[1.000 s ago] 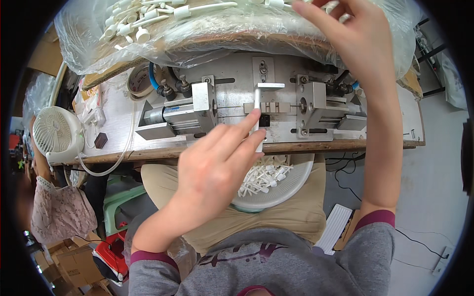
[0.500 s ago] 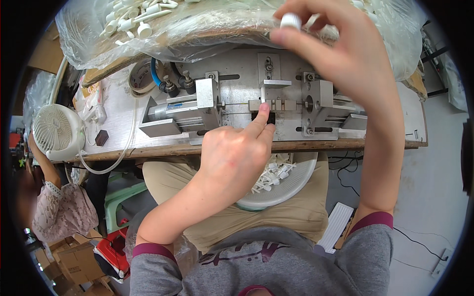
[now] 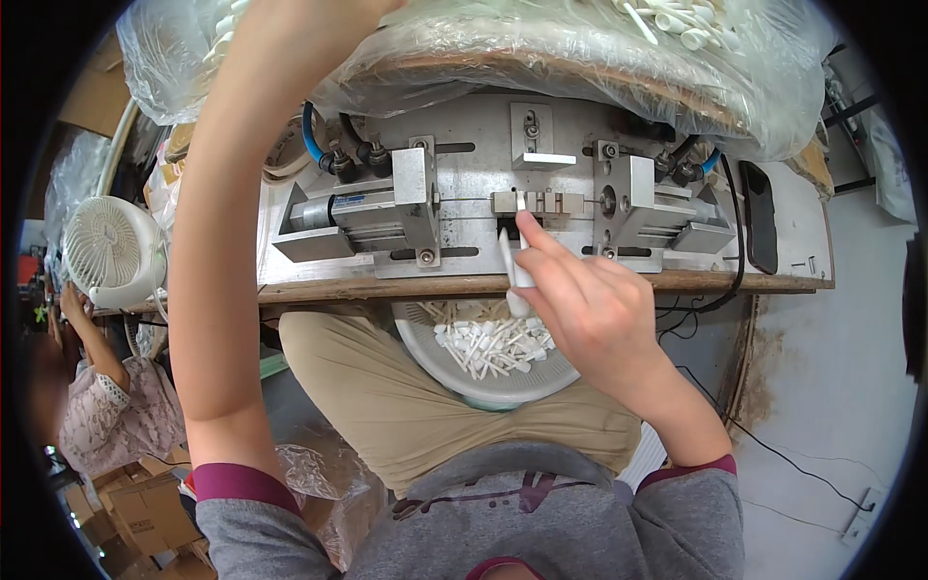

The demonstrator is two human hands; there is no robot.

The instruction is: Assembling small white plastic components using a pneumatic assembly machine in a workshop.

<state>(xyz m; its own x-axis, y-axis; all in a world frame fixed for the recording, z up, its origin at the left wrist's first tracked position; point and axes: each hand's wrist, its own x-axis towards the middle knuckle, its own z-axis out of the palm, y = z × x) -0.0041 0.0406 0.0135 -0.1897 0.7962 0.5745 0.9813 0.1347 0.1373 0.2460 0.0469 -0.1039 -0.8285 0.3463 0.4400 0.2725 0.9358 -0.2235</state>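
Note:
My right hand (image 3: pixel 594 304) is at the metal clamping fixture. Its index finger stretches to a small slotted metal block (image 3: pixel 561 203), the tip against a white plastic piece (image 3: pixel 520 201) seated in a slot. Below the block, a white plastic stick with a round head (image 3: pixel 518 304) hangs at my thumb and curled fingers, which appear to grip it. My left hand (image 3: pixel 324 17) reaches up to the top edge, over the plastic-covered board; its fingers lie mostly out of the picture, so their state is hidden.
Metal cylinder units stand left (image 3: pixel 416 208) and right (image 3: pixel 638 208) of the block. A basin (image 3: pixel 411 338) with many white pieces rests on my lap. White pieces (image 3: pixel 677 24) lie in the clear plastic sheet. A fan (image 3: pixel 114 253) and a co-worker's arm (image 3: pixel 92 333) are left, a black phone (image 3: pixel 761 217) right.
My left hand has left the block and swung to the upper left. My right hand has come down from the plastic sheet to the block, with a white piece at its fingers.

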